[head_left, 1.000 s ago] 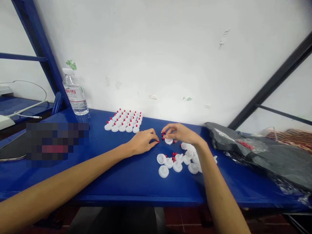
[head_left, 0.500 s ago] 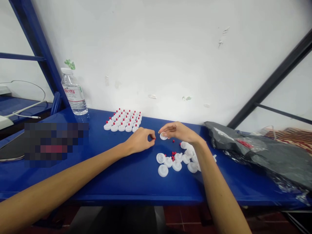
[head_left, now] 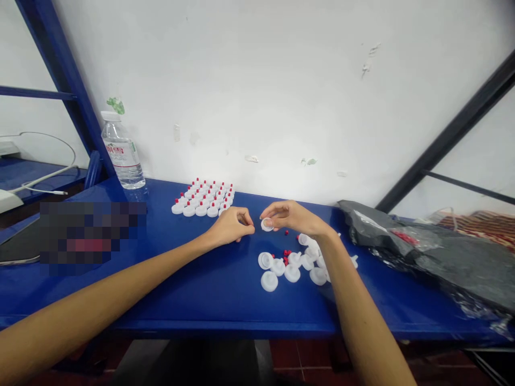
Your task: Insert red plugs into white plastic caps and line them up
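Note:
My right hand (head_left: 287,215) pinches a white nozzle cap (head_left: 266,225), with its hollow underside turned partly toward me. Just left of it, my left hand (head_left: 234,224) is closed in a pinch by the nozzle side. The small red tip cap seen in these fingers half a second ago is hidden behind them now. Below the right hand lie loose white nozzle caps (head_left: 292,273) and several red tip caps (head_left: 286,253). Beyond the left hand stand rows of white caps with red tips (head_left: 201,209).
A water bottle (head_left: 123,155) stands at the back left of the blue table (head_left: 201,305). A dark, partly blurred item (head_left: 20,238) lies at the left. Grey plastic bags (head_left: 450,268) cover the right side, and a white wall rises behind.
My left hand has turned at the wrist, its fingers curling differently, and the red tip cap has gone out of sight. The right hand's white cap has shifted slightly left.

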A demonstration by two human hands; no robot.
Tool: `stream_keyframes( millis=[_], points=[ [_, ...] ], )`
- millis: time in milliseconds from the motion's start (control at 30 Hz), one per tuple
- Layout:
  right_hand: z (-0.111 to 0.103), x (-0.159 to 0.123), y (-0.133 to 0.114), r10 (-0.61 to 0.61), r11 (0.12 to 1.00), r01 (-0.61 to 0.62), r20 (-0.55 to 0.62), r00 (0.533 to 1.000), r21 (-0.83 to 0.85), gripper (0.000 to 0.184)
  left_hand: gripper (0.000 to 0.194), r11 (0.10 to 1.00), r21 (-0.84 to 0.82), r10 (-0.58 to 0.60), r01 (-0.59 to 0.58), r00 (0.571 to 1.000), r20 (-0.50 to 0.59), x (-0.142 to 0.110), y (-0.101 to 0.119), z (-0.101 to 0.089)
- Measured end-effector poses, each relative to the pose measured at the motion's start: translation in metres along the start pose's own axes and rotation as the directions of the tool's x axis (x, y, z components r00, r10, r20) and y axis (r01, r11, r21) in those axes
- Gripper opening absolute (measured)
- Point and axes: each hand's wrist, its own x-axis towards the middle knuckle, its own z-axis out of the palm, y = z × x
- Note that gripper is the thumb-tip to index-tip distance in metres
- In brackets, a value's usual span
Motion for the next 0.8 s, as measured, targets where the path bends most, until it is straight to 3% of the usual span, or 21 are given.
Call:
stream_keyframes(
  millis=[233,433,567,800],
  points=[
    [-0.003,-0.001,0.003,-0.024,0.996,0.019,0.055,0.998,0.092,0.034,0.029,0.973,-0.197,-0.116,0.122,0.992,0.046,0.003,-0.003,-0.003],
    [-0.003,0.001,0.005,-0.001,0.985,-0.002,0.021,1.000,0.171,0.041,0.030,0.903,-0.375,-0.188,0.209,0.978,0.092,0.003,-0.001,-0.006],
    [-0.002,0.001,0.004,0.033,0.999,-0.033,0.024,0.999,0.021,0.037,0.031,0.896,-0.382,-0.212,0.228,0.974,0.084,0.003,0.000,-0.006],
    [0.008,0.003,0.006,0.140,0.972,-0.090,0.229,0.963,-0.218,0.046,0.035,0.892,-0.386,-0.224,0.233,0.972,0.069,0.002,-0.002,-0.004]
  ],
)
